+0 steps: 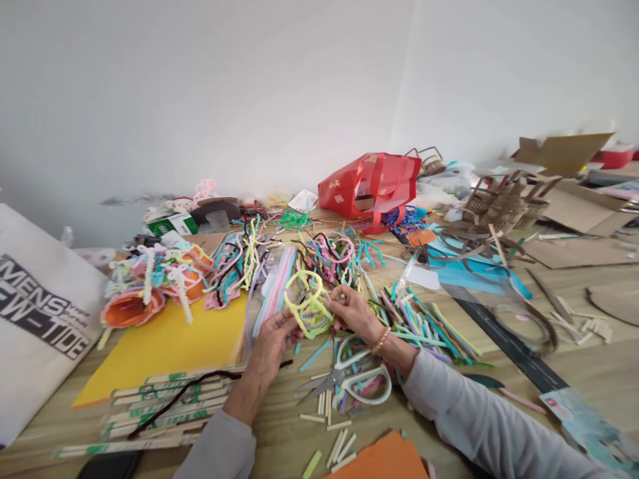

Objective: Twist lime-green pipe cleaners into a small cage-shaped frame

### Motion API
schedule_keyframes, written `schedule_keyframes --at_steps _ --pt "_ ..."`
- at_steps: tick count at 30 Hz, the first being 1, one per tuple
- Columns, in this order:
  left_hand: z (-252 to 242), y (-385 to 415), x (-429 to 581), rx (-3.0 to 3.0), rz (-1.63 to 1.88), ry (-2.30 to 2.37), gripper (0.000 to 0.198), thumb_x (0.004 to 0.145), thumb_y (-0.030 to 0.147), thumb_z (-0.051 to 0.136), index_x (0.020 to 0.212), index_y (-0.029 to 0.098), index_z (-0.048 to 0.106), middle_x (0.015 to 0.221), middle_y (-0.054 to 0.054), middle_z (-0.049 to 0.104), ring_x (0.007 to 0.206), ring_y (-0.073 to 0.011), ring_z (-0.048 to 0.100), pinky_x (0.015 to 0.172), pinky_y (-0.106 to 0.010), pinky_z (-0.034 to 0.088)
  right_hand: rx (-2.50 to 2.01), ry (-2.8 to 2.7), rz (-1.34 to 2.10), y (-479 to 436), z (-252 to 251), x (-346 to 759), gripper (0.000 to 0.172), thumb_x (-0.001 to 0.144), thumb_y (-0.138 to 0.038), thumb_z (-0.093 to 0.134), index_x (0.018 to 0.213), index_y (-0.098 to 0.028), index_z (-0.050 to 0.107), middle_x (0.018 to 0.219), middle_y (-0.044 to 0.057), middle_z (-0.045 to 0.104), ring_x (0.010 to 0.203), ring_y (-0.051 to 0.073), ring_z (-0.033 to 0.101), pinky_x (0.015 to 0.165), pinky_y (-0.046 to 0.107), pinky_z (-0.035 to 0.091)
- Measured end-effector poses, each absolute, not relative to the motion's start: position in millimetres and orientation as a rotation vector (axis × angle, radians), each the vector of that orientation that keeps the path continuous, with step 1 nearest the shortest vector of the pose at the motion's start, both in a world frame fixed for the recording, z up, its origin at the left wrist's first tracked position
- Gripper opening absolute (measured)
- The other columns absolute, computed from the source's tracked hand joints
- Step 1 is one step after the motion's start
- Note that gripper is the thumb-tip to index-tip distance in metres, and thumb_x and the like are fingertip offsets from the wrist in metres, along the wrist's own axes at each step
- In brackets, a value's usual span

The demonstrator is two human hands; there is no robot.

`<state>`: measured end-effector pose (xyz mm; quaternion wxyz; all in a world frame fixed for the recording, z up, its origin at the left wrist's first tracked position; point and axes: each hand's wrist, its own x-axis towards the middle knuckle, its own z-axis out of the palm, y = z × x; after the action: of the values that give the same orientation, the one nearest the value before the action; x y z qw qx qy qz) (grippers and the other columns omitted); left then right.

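Between my two hands is a loopy yellow-green shape of bent pipe cleaners (305,286), raised a little above the table. My left hand (273,340) pinches its lower left side. On the right side, my right hand (353,311) has its fingertips closed on the same shape, and a beaded bracelet circles that wrist. White-handled scissors (344,379) lie with blades apart just below the right hand. Several loose pipe cleaners (424,322) spread to the right, and a pink, white and blue striped bundle (275,289) lies behind the left hand.
Wrapped chopsticks (160,406) and a yellow sheet (184,346) lie at left, near a white bag (40,326). Orange paper (384,459) is at the front. A red bag (372,186) stands at the back, with brown wicker pieces (504,206) and a cardboard box (584,206) to its right.
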<state>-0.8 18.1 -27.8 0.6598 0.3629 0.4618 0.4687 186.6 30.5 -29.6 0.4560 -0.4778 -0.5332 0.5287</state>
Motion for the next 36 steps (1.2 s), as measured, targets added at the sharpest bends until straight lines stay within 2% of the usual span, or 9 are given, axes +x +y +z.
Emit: schedule_keyframes --at_steps 3,8,12,16,22,26,31,36 --pt "-27.9 19.5 -2.7 0.838 1.044 1.010 0.032 0.058 0.026 0.080 0.083 0.010 0.067 0.067 -0.003 0.069 0.052 -0.0094 0.058 0.053 -0.021 0.045 -1.175 -1.377 1.309 29.5 -27.1 187.4 0.026 0.078 -0.042 0.059 0.081 -0.020 0.044 0.038 -0.008 0.054 0.030 0.010 0.050 0.033 0.016 0.032" --pt "-26.1 20.2 -7.2 0.890 1.029 0.972 0.031 0.062 0.026 0.077 0.088 0.010 0.068 0.070 -0.005 0.069 0.057 -0.0112 0.059 0.056 -0.021 0.045 -1.128 -1.376 1.364 31.2 -25.3 190.9 0.026 0.077 -0.041 0.060 0.079 -0.019 0.046 0.040 -0.007 0.056 0.028 0.007 0.043 0.032 0.015 0.025" --pt "-25.2 21.4 -10.9 0.946 0.993 0.958 0.040 0.061 0.022 0.078 0.098 0.012 0.067 0.080 -0.006 0.071 0.061 -0.0116 0.060 0.056 -0.021 0.043 -1.107 -1.320 1.411 32.8 -25.0 192.2 0.028 0.075 -0.042 0.062 0.082 -0.019 0.047 0.039 -0.008 0.055 0.027 0.006 0.039 0.031 0.015 0.022" --pt "-29.3 24.8 -12.6 1.001 0.980 0.981 0.049 0.056 0.018 0.079 0.103 0.014 0.065 0.095 -0.009 0.072 0.073 -0.0163 0.064 0.058 -0.022 0.044 -1.074 -1.280 1.397 32.2 -23.3 192.0 0.029 0.074 -0.042 0.061 0.087 -0.018 0.051 0.040 -0.009 0.053 0.029 0.006 0.040 0.033 0.014 0.027" --pt "-35.2 27.5 -11.1 1.015 1.028 1.033 0.046 0.053 0.020 0.082 0.096 0.013 0.067 0.081 -0.007 0.073 0.067 -0.0160 0.064 0.059 -0.023 0.045 -1.058 -1.239 1.451 30.7 -18.9 192.5 0.029 0.073 -0.039 0.061 0.088 -0.015 0.058 0.043 -0.008 0.051 0.034 0.005 0.043 0.035 0.014 0.031" --pt "-36.0 27.1 -9.8 0.940 1.099 1.035 0.043 0.051 0.020 0.083 0.090 0.011 0.068 0.074 -0.005 0.072 0.061 -0.0137 0.062 0.059 -0.023 0.045 -1.059 -1.229 1.476 29.8 -16.0 193.7 0.030 0.069 -0.031 0.065 0.093 -0.014 0.060 0.050 -0.006 0.054 0.040 0.005 0.046 0.038 0.015 0.033" --pt "-34.2 25.1 -8.0 0.849 1.123 1.022 0.040 0.050 0.014 0.082 0.087 0.012 0.068 0.077 -0.005 0.073 0.063 -0.0127 0.063 0.059 -0.022 0.046 -1.009 -1.295 1.523 28.8 -15.0 192.9 0.039 0.063 -0.020 0.067 0.101 -0.014 0.058 0.071 -0.002 0.062 0.046 0.005 0.049 0.040 0.015 0.035" --pt "-32.3 24.5 -8.1 0.830 1.103 1.005 0.038 0.052 0.012 0.081 0.088 0.011 0.068 0.085 -0.008 0.073 0.065 -0.0134 0.064 0.059 -0.022 0.046 -0.962 -1.282 1.516 29.1 -16.4 191.1 0.041 0.062 -0.020 0.068 0.101 -0.014 0.057 0.080 0.002 0.066 0.057 0.008 0.058 0.043 0.015 0.038"
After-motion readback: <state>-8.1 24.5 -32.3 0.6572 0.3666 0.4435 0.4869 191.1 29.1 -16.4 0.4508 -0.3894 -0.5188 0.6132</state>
